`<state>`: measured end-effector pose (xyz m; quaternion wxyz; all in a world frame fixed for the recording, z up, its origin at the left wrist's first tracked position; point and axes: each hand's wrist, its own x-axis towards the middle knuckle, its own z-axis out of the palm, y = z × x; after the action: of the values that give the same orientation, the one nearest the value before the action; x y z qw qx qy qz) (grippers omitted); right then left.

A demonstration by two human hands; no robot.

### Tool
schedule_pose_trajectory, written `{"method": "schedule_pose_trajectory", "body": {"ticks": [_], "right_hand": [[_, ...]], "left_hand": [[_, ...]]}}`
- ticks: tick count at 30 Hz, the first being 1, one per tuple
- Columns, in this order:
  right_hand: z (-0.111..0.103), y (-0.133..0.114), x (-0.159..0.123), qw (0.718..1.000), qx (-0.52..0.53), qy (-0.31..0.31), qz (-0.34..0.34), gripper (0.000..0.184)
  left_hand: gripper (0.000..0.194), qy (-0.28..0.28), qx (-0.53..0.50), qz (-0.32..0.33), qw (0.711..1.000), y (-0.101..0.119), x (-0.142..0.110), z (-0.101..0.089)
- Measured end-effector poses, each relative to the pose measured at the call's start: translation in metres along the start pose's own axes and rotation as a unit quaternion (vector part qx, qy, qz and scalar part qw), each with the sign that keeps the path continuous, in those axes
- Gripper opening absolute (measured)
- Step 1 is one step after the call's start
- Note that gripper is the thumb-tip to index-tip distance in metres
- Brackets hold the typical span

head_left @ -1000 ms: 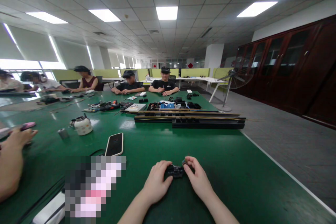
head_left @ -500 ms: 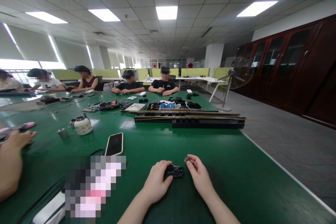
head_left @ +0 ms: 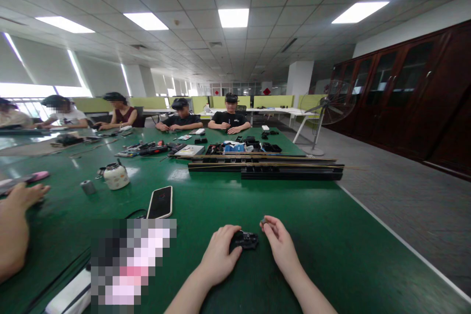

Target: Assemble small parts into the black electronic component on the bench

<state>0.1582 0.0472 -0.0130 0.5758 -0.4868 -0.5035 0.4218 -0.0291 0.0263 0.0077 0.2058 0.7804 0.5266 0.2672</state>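
Black part (head_left: 250, 241): rested on the green table (head_left: 206, 206), long axis laid left to right, left end clasped by the left hand (head_left: 220, 251).
Small piece (head_left: 263, 221): pinched by the right hand (head_left: 280, 239), held apart, off the black part's right end and slightly farther out.
Phone (head_left: 162, 202): placed beyond the left hand, leftward.
Black rails (head_left: 292, 175): laid crosswise, well beyond both hands.

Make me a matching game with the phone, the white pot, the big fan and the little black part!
Things:
1. phone
2. white pot
3. big fan
4. little black part

Clues:
A. in front of the dark red cabinets
B. between the fingers and thumb of the left hand
C. flat on the table, with a pale edge
D. next to the small grey cylinder

Right pairs: 1-C, 2-D, 3-A, 4-B
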Motion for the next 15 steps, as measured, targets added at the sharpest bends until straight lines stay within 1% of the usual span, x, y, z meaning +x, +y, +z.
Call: {"method": "schedule_pose_trajectory", "body": {"ticks": [15], "right_hand": [[-0.0010,-0.0062,-0.0023,1.000,-0.005,-0.008,0.020,0.038]], "left_hand": [[0.041,0.001,-0.011,-0.001,1.000,0.0014,-0.0006,-0.0017]]}}
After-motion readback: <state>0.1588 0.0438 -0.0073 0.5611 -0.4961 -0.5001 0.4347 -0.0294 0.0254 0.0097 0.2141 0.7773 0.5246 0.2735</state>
